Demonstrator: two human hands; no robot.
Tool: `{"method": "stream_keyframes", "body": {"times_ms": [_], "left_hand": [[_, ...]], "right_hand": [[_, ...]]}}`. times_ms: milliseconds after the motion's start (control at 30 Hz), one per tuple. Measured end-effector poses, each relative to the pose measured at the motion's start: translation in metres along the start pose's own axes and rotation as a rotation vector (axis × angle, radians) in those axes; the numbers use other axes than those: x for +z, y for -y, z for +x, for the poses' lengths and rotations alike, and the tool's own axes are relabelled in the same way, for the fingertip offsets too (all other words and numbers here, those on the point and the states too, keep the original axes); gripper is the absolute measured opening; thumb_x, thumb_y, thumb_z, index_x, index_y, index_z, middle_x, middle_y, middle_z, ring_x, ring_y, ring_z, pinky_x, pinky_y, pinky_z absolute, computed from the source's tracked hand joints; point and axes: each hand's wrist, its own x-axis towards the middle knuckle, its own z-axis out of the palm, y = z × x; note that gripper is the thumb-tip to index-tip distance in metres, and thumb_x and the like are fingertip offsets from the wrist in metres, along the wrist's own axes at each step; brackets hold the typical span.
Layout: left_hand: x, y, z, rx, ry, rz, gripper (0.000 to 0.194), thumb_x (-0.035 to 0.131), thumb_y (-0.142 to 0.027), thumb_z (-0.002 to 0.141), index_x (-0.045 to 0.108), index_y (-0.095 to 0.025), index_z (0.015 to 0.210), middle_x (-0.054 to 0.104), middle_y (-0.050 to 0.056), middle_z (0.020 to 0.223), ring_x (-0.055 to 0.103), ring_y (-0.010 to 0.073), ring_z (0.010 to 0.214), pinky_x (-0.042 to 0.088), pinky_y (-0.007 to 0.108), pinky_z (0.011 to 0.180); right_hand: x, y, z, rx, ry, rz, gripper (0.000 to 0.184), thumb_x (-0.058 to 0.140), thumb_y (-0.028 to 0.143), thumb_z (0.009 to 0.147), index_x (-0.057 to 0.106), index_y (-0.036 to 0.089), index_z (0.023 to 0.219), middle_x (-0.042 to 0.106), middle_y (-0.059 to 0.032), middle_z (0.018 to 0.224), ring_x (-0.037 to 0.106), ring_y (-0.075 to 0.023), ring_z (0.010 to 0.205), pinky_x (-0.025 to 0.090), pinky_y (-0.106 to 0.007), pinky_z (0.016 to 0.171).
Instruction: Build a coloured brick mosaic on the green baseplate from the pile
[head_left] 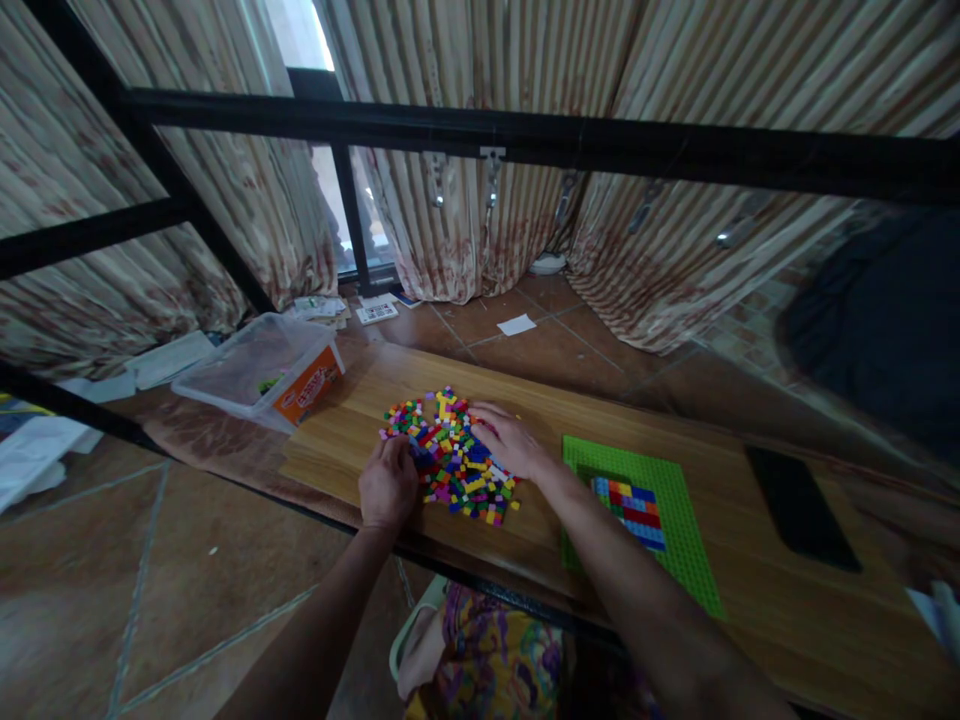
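Note:
A pile of small multicoloured building bricks is spread over the wooden table top. My left hand rests at the pile's left edge with its fingers curled in, and whatever lies between the fingertips is too small and dark to make out. On the pile's right side lies my right hand, its fingers stretched over the bricks. Under and beside my right forearm is a green baseplate. A block of red, blue, orange and yellow bricks sits on it, partly hidden by the forearm.
A clear plastic box with an orange label stands at the table's left end, a few green pieces inside. A black phone-like slab lies on the table at the right. A dark metal bar crosses above, before striped curtains.

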Motion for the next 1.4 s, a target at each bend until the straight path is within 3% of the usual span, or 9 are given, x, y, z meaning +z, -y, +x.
{"method": "stream_keyframes", "body": {"times_ms": [133, 267, 433, 600, 800, 967, 1133, 1233, 1400], "left_hand": [[0.0, 0.0, 0.0, 0.008, -0.005, 0.002, 0.024, 0.044, -0.02, 0.091, 0.065, -0.021, 0.103, 0.068, 0.007, 0.102, 0.063, 0.0193, 0.093, 0.044, 0.028, 0.075], [0.001, 0.001, 0.001, 0.003, -0.008, 0.001, 0.024, 0.044, -0.02, 0.09, 0.065, -0.021, 0.101, 0.068, 0.007, 0.102, 0.063, 0.0189, 0.094, 0.044, 0.027, 0.076], [0.003, 0.002, 0.001, 0.0, -0.016, -0.007, 0.026, 0.043, -0.021, 0.09, 0.065, -0.021, 0.104, 0.068, 0.007, 0.105, 0.064, 0.0201, 0.095, 0.045, 0.028, 0.078], [0.003, 0.002, 0.001, -0.001, -0.021, -0.012, 0.028, 0.042, -0.021, 0.09, 0.065, -0.02, 0.105, 0.068, 0.008, 0.105, 0.064, 0.0216, 0.097, 0.046, 0.03, 0.08], [0.005, 0.007, 0.002, -0.004, -0.074, -0.094, 0.03, 0.04, -0.023, 0.091, 0.065, -0.018, 0.105, 0.067, 0.01, 0.105, 0.063, 0.0228, 0.099, 0.048, 0.032, 0.083], [0.006, 0.009, 0.002, -0.009, -0.147, -0.15, 0.031, 0.04, -0.022, 0.088, 0.066, -0.017, 0.105, 0.067, 0.011, 0.103, 0.063, 0.0236, 0.098, 0.049, 0.034, 0.085], [0.004, 0.011, 0.001, 0.089, -0.157, -0.228, 0.023, 0.049, -0.023, 0.082, 0.067, -0.019, 0.096, 0.066, 0.008, 0.097, 0.062, 0.0219, 0.093, 0.05, 0.034, 0.085], [0.001, 0.012, 0.001, 0.21, -0.133, -0.278, 0.018, 0.055, -0.023, 0.076, 0.067, -0.02, 0.089, 0.063, 0.006, 0.099, 0.061, 0.0198, 0.092, 0.05, 0.034, 0.088], [-0.002, 0.013, 0.004, 0.362, -0.024, -0.271, 0.017, 0.058, -0.027, 0.074, 0.067, -0.02, 0.087, 0.058, 0.008, 0.105, 0.06, 0.0216, 0.099, 0.052, 0.037, 0.09]], "right_hand": [[-0.004, -0.009, -0.01, 0.174, -0.148, 0.021, 0.05, 0.033, 0.047, 0.099, 0.063, 0.015, 0.123, 0.06, -0.0137, 0.134, 0.054, -0.0211, 0.127, 0.04, -0.039, 0.11], [-0.003, -0.012, -0.02, 0.22, -0.249, 0.11, 0.051, 0.037, 0.052, 0.097, 0.066, 0.017, 0.119, 0.062, -0.0137, 0.131, 0.056, -0.0226, 0.125, 0.04, -0.04, 0.11], [-0.001, -0.009, -0.028, 0.339, -0.454, 0.422, 0.056, 0.04, 0.064, 0.091, 0.07, 0.021, 0.109, 0.069, -0.0097, 0.12, 0.061, -0.0231, 0.118, 0.043, -0.042, 0.107], [0.001, -0.002, -0.043, 0.533, -0.669, 0.838, 0.06, 0.049, 0.071, 0.083, 0.07, 0.018, 0.104, 0.068, -0.0142, 0.123, 0.063, -0.0265, 0.115, 0.052, -0.043, 0.095], [0.007, 0.035, -0.097, 0.541, -0.847, 0.682, 0.043, 0.056, 0.056, 0.087, 0.07, 0.017, 0.099, 0.073, -0.011, 0.104, 0.069, -0.0215, 0.096, 0.053, -0.039, 0.089], [0.017, 0.083, -0.158, 0.436, -0.687, 0.408, 0.024, 0.055, 0.037, 0.092, 0.072, 0.02, 0.098, 0.072, -0.007, 0.099, 0.067, -0.0185, 0.092, 0.052, -0.032, 0.084], [0.024, 0.118, -0.203, 0.371, -0.423, 0.369, 0.02, 0.052, 0.027, 0.095, 0.071, 0.022, 0.098, 0.072, -0.0049, 0.096, 0.067, -0.0162, 0.093, 0.051, -0.027, 0.085], [0.029, 0.127, -0.229, 0.39, -0.313, 0.353, 0.023, 0.049, 0.026, 0.096, 0.071, 0.023, 0.095, 0.071, -0.0033, 0.088, 0.068, -0.0145, 0.084, 0.052, -0.022, 0.077], [0.036, 0.125, -0.274, 0.484, -0.306, 0.306, 0.025, 0.048, 0.031, 0.097, 0.072, 0.024, 0.095, 0.072, -0.0036, 0.087, 0.069, -0.0151, 0.083, 0.053, -0.02, 0.075]]}}
